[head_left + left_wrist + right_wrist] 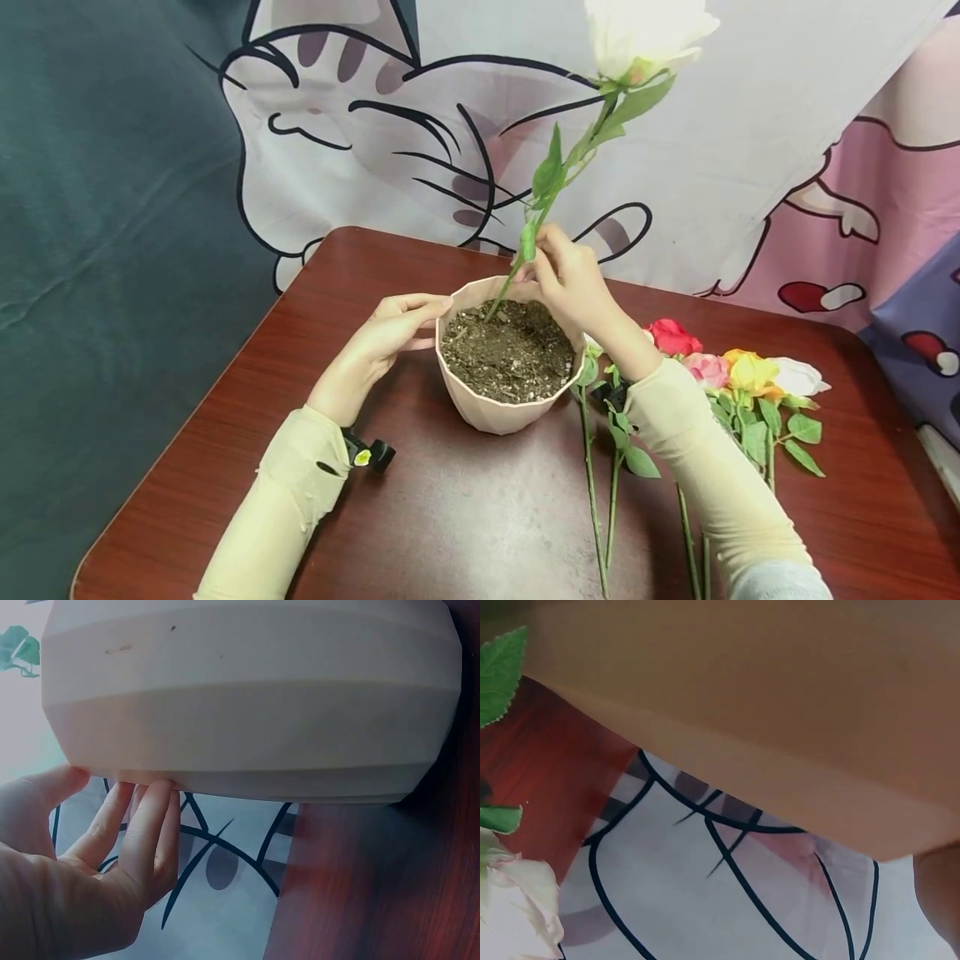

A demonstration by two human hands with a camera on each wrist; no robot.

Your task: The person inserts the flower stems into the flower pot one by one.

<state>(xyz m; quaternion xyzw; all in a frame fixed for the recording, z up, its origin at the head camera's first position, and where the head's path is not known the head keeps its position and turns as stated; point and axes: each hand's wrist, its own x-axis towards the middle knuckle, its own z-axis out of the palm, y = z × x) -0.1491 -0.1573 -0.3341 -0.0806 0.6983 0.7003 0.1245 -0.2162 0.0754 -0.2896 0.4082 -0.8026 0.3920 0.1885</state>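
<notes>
A white rose (645, 37) on a long leafy green stem leans up to the right, its lower end in the dark soil (506, 350) of a pale, faceted flowerpot (491, 412). My right hand (573, 275) pinches that stem low down, just above the pot's far rim. Against the pot's left side, my left hand (386, 333) rests its nearly straight fingers and thumb. From the left wrist view, the fingertips (154, 795) touch the outer wall of the pot. In the right wrist view mostly bare skin shows, and the right fingertips are hidden.
Right of the pot, cut flowers lie on the brown table (427, 517): a red rose (675, 336), a pink rose (707, 369), a yellow rose (750, 372) and a white one (797, 377). Loose stems reach toward the front edge. A cat-print cloth (360, 179) hangs behind.
</notes>
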